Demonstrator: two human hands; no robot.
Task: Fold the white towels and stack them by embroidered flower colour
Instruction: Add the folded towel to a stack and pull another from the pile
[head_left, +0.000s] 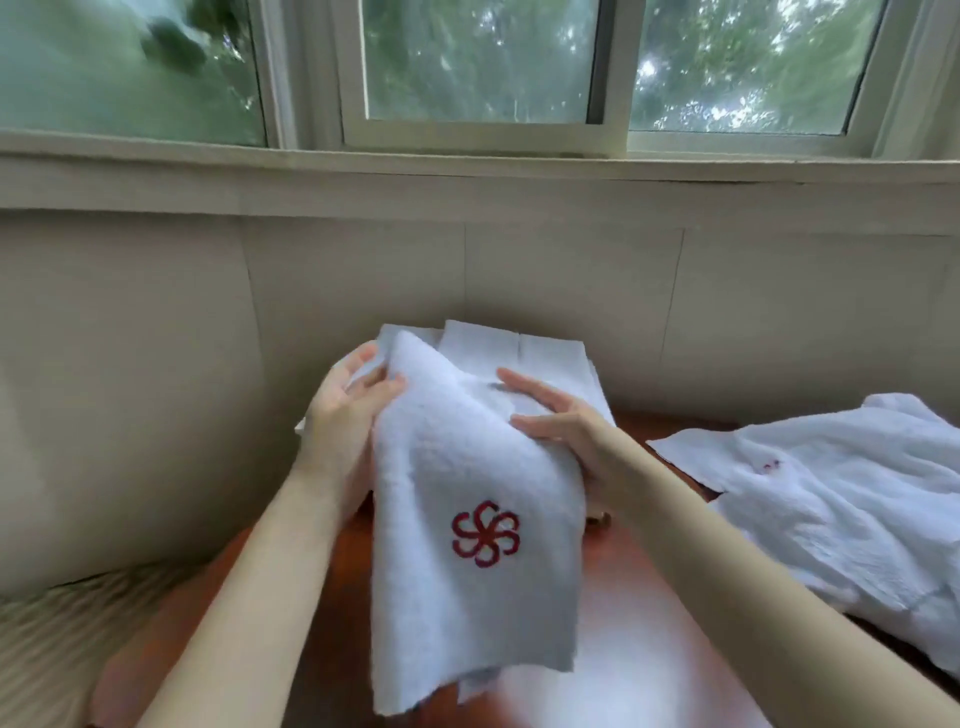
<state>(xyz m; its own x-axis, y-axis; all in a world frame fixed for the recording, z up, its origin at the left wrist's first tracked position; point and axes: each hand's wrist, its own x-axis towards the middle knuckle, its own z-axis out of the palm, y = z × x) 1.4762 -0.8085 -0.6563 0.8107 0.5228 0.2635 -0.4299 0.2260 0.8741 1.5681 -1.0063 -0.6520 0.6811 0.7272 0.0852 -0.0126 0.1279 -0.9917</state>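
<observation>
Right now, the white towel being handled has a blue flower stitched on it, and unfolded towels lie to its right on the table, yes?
No: the head view shows the embroidered flower is red, not blue. The rest holds: the white towel is being handled, and unfolded towels lie to its right on the table.

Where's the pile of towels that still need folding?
In the head view, the crumpled towel pile lies on the right side of the wooden table, just right of the right hand and the red-flower towel.
</observation>
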